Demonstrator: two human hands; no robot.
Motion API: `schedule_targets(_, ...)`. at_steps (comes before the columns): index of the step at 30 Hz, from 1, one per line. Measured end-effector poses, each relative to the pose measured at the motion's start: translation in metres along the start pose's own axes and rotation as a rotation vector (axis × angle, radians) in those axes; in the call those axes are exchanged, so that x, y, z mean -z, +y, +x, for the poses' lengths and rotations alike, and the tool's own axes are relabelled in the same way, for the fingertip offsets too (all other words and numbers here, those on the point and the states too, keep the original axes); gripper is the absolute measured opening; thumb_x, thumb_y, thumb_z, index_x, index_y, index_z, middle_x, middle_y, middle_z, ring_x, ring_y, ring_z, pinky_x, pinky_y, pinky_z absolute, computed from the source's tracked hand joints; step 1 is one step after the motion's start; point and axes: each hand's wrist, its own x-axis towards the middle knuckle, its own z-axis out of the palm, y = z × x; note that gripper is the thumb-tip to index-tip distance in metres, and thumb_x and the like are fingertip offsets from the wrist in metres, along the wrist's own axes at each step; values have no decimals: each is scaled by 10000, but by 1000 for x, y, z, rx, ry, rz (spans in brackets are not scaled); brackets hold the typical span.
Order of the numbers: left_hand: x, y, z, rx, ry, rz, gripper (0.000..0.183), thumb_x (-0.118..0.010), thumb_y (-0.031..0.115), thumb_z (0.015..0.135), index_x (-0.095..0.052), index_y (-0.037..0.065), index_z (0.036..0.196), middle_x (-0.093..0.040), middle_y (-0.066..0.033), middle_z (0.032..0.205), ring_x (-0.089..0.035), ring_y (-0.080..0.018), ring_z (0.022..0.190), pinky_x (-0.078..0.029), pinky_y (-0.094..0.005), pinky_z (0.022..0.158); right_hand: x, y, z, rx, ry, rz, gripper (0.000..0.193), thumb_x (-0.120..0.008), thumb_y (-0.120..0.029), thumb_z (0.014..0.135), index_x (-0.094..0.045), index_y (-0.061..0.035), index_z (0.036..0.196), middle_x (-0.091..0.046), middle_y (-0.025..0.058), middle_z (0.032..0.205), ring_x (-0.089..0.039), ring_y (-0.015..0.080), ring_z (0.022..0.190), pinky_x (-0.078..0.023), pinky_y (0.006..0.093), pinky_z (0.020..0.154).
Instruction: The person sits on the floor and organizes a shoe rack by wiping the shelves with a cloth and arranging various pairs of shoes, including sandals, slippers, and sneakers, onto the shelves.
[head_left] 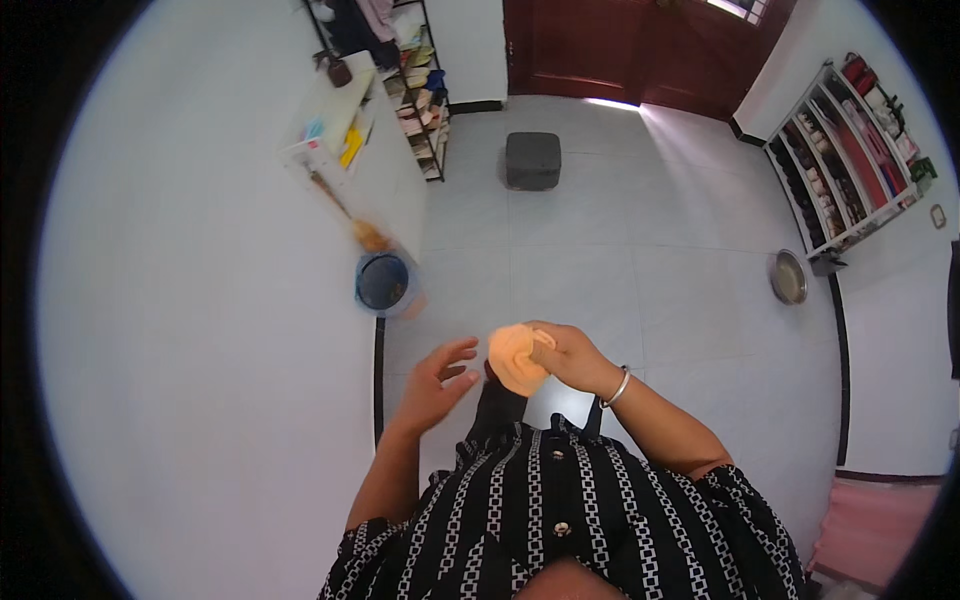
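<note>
A folded orange cloth (pixel 514 362) is gripped in my right hand (pixel 572 357), with the thumb pressed over its right side. It is held up in front of my body, above the tiled floor. To its left hovers my left hand (pixel 437 385), holding nothing, fingers and thumb apart. A small gap separates those fingertips from the cloth. A silver bangle circles my right wrist.
A lined bin (pixel 383 281) stands by the left wall, a broom (pixel 366 234) just above it. Ahead on the floor sits a dark grey stool (pixel 533 161). A metal basin (pixel 789 277) lies right, near a shoe rack (pixel 840 165). Red-brown doors (pixel 600 45) close the far end.
</note>
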Motion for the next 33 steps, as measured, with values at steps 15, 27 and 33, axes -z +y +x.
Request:
schedule_targets(15, 48, 49, 475, -95, -295, -65, 297, -551, 294, 826, -573, 40, 978, -612, -110, 810, -590, -195, 730, -453, -314, 657, 330, -14, 212, -120, 488, -456, 195, -566, -205, 833, -626, -25, 876, -608, 104, 779, -579, 216, 690, -458, 293, 628)
schedule_targets(27, 171, 17, 690, 58, 350, -158, 252, -513, 260, 862, -568, 16, 824, -526, -55, 695, -510, -131, 651, -411, -276, 593, 531, 8, 534, 62, -146, -384, 260, -591, -202, 825, -572, -26, 1014, -598, 113, 894, -584, 201, 788, -457, 287, 686)
schedule_targets(33, 213, -80, 773, 103, 617, -244, 252, -506, 248, 866, -565, 8, 817, -519, -27, 691, -503, -112, 655, -421, -264, 597, 557, 48, 676, 54, -372, -452, 281, -596, -183, 813, -556, -28, 1044, -586, 120, 997, -590, 228, 858, -468, 306, 732)
